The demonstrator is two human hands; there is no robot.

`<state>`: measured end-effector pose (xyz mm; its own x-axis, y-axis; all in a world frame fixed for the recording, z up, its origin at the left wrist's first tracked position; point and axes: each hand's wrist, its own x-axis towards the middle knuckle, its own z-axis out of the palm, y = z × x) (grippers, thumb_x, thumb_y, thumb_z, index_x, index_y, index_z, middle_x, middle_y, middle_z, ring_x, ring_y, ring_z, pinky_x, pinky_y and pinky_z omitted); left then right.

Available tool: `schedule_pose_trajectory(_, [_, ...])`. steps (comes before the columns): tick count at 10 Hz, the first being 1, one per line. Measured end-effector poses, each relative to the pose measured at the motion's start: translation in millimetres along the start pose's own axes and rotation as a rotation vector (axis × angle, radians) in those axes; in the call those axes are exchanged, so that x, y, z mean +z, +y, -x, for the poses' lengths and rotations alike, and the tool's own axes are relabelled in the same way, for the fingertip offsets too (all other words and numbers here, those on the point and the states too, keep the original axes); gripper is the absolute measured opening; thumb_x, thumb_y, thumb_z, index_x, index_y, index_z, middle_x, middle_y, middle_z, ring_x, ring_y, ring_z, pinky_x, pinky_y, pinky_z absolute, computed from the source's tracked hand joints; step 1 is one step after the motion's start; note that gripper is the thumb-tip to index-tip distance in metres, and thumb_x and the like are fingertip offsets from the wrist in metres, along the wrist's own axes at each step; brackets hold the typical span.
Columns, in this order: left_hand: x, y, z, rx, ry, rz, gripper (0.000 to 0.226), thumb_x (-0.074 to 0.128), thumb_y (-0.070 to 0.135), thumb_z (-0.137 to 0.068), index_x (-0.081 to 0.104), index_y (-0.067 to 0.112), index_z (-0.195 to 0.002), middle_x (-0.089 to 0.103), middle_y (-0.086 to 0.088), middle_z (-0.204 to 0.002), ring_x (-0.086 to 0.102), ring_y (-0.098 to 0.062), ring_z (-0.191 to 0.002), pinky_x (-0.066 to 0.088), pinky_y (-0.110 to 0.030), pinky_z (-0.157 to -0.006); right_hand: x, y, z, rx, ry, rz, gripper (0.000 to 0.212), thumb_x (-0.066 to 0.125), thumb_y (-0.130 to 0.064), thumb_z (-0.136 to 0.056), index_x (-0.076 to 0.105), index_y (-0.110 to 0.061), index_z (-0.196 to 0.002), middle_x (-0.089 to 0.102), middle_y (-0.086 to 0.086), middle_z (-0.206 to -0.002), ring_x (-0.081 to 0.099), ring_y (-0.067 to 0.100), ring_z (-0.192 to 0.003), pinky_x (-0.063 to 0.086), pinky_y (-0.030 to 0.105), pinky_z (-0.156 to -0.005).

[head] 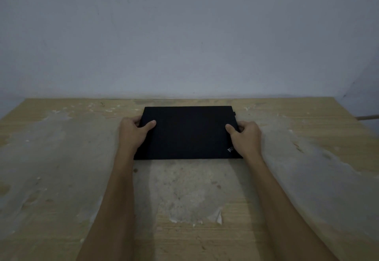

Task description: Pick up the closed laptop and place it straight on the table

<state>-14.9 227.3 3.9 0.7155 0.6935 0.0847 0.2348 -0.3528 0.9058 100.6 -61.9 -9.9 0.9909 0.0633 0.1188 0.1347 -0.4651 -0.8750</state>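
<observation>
Black and closed, the laptop (187, 132) lies flat on the wooden table (61, 158), toward the far side of it and not far from the grey wall (184, 25); its long edges run about parallel to the far edge of the table, so it looks straight from where the person stands. The left hand (134, 131) grasps the left short edge of the laptop; its thumb lies on top of the lid and the other fingers are curled around the side, where I cannot see their tips. The right hand (245, 135) grasps the right short edge in the same manner, thumb on the lid, fingers wrapped at the side; near this hand a small logo (230, 149) shows on the lid at the near right corner. Both forearms are bare and reach forward from the bottom of the view; whether the laptop rests fully on the surface or is a little raised, I cannot tell. The table top is worn, with large pale patches where the finish is gone, and a small torn flap (218, 216) of it sticks up in front of the laptop.
</observation>
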Motion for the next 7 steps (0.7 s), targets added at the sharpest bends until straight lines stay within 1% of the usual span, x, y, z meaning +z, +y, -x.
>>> schedule_pose_trajectory(1, [-2.3, 0.7, 3.5, 0.02, -0.007, -0.021, 0.042, 0.077, 0.021, -0.092, 0.071, 0.001, -0.128, 0.073, -0.005, -0.102, 0.069, -0.008, -0.078, 0.048, -0.006, -0.048, -0.8, -1.4, 1.8, -0.021, 0.015, 0.014, 0.025, 0.072, -0.023, -0.094, 0.079, -0.001, -0.105, 0.072, 0.003, -0.078, 0.063, 0.001, -0.062, 0.043, 0.007, -0.041])
schedule_pose_trajectory(2, [-3.3, 4.5, 7.5, 0.052, -0.014, -0.042, 0.041, 0.075, 0.017, -0.093, 0.068, -0.001, -0.129, 0.07, -0.004, -0.106, 0.072, -0.021, -0.091, 0.047, -0.004, -0.05, -0.9, -3.2, 3.5, -0.025, 0.034, 0.046, 0.027, 0.073, -0.025, -0.093, 0.078, -0.002, -0.107, 0.071, 0.002, -0.079, 0.061, -0.001, -0.062, 0.041, 0.008, -0.04])
schedule_pose_trajectory(3, [-5.7, 6.4, 14.7, 0.143, 0.074, -0.202, 0.037, 0.076, 0.019, -0.092, 0.069, 0.007, -0.126, 0.063, -0.008, -0.118, 0.067, -0.024, -0.1, 0.051, -0.015, -0.077, -1.3, -6.4, 6.7, -0.028, 0.079, 0.072, 0.025, 0.073, -0.024, -0.093, 0.076, -0.006, -0.11, 0.07, 0.0, -0.088, 0.062, 0.004, -0.066, 0.047, 0.015, -0.05])
schedule_pose_trajectory(4, [-4.7, -0.8, 30.7, 0.385, 0.107, -0.357, 0.019, 0.076, 0.012, -0.089, 0.075, 0.014, -0.108, 0.059, -0.002, -0.103, 0.066, -0.022, -0.089, 0.052, -0.025, -0.077, -1.5, -8.9, 12.9, -0.088, 0.129, 0.156, 0.026, 0.072, -0.025, -0.093, 0.07, -0.013, -0.116, 0.063, 0.005, -0.11, 0.067, 0.021, -0.083, 0.063, 0.038, -0.063])
schedule_pose_trajectory(5, [-5.0, 3.8, 46.0, 0.528, 0.08, -0.389, 0.013, 0.077, 0.007, -0.087, 0.076, 0.017, -0.095, 0.059, 0.008, -0.09, 0.059, -0.009, -0.076, 0.037, -0.008, -0.064, -3.3, -22.7, 20.5, -0.211, 0.146, 0.274, 0.024, 0.071, -0.021, -0.092, 0.071, -0.013, -0.116, 0.058, 0.003, -0.108, 0.064, 0.021, -0.09, 0.06, 0.038, -0.07])
schedule_pose_trajectory(6, [-8.9, 21.9, 47.0, 0.604, 0.076, -0.355, 0.014, 0.077, 0.008, -0.086, 0.076, 0.021, -0.092, 0.065, 0.007, -0.086, 0.06, -0.007, -0.072, 0.045, -0.014, -0.063, -7.4, -49.0, 24.1, -0.317, 0.148, 0.184, 0.018, 0.07, -0.019, -0.092, 0.073, -0.013, -0.109, 0.057, -0.003, -0.099, 0.061, 0.015, -0.083, 0.052, 0.028, -0.068])
schedule_pose_trajectory(7, [-16.1, 64.6, 35.9, 0.72, 0.123, -0.276, 0.012, 0.076, 0.01, -0.086, 0.076, 0.02, -0.092, 0.066, 0.008, -0.083, 0.061, -0.007, -0.071, 0.05, -0.02, -0.064, -19.0, -98.6, 16.8, -0.458, 0.157, 0.081, 0.017, 0.07, -0.016, -0.091, 0.074, -0.013, -0.107, 0.062, 0.001, -0.096, 0.062, 0.015, -0.081, 0.054, 0.031, -0.07])
